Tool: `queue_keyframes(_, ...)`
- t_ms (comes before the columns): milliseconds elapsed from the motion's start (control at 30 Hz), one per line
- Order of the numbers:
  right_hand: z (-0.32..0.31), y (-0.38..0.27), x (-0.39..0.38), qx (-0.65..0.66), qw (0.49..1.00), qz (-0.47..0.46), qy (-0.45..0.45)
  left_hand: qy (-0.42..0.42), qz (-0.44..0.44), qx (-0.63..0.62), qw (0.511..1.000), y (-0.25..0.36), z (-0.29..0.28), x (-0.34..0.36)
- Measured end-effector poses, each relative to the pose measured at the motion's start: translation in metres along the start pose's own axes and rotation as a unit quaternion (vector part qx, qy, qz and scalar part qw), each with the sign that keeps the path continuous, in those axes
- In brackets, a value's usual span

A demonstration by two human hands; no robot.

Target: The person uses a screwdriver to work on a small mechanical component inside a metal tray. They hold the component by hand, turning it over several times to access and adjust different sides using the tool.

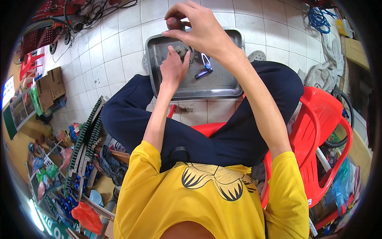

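My right hand (199,24) is raised over the far edge of a grey metal tray (191,95). Thumb and fingers close around a dark reddish-brown rounded piece (174,24), whose kind I cannot make out. Down in the tray, my left hand (174,68) has its index finger and thumb spread on either side of a grey, round metal part (181,51). Whether the fingers touch that part is unclear. Right of it lie a silver carabiner-like clip (206,60) and a short blue-purple cylinder (203,74).
The tray rests on white floor tiles (131,38) between my bent legs. Grey perforated shoes (256,55) flank it. A red plastic chair (318,131) stands at right. Cluttered shelving (51,167) is at left, red machinery with cables (43,32) far left, and a blue coiled cord (319,20) far right.
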State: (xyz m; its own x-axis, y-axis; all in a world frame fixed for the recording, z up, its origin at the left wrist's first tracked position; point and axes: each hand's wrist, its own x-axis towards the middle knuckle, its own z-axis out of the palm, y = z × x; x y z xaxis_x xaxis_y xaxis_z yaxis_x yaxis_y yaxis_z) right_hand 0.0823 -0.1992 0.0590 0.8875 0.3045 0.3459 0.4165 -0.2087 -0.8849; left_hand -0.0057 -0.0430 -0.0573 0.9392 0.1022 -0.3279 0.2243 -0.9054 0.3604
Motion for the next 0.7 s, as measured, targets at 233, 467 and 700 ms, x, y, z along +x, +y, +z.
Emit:
queue_keyframes(233, -0.003, -0.005, -0.002, -0.088, 0.993, -0.023, -0.072, 0.022, 0.065, 0.024, 0.997, -0.006, 0.006, 0.000)
queue_keyframes(467, 0.000, -0.002, -0.002, -0.060, 0.996, -0.021, -0.066, 0.026, 0.064, 0.035, 0.997, -0.009, 0.010, 0.002)
queue_keyframes(700, 0.007, -0.004, -0.006, -0.064, 0.996, -0.032, -0.061, 0.022, 0.078, 0.034, 0.996, -0.013, 0.011, 0.002)
